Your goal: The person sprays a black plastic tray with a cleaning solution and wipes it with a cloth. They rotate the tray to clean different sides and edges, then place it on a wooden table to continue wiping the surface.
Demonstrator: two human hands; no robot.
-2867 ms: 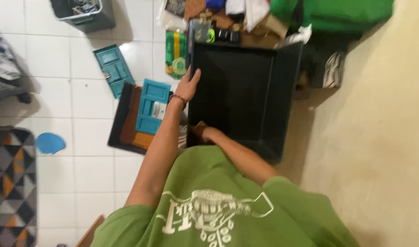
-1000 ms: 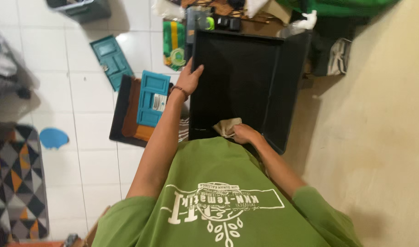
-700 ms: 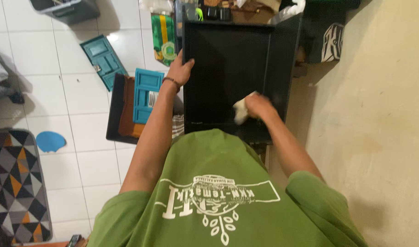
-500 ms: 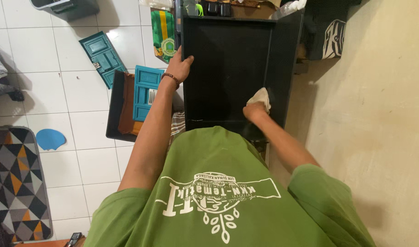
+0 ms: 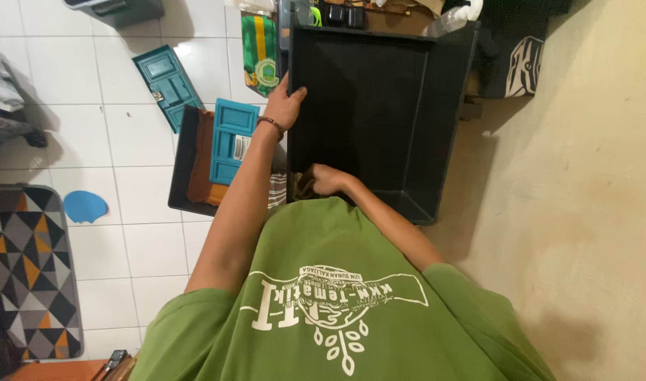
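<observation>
the left hand (image 5: pixel 286 106) grips the left rim of the big black tray (image 5: pixel 379 106), fingers curled over its edge. the right hand (image 5: pixel 323 180) is down in the tray's near left corner, closed on something brownish, too hidden to make out. the tray stands on the white tiled floor (image 5: pixel 125 212) beside a cream wall (image 5: pixel 584 176), just right of a teal box (image 5: pixel 232 141) resting on a dark flat case (image 5: pixel 185 169).

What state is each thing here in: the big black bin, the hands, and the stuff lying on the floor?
Black bin: open, nothing seen inside.
Left hand: gripping the bin's rim.
Right hand: inside the bin at its near corner, closed; a cloth hardly shows.
Teal case: shut, lying on a dark tray.
Teal lid: flat on the floor tiles.
</observation>
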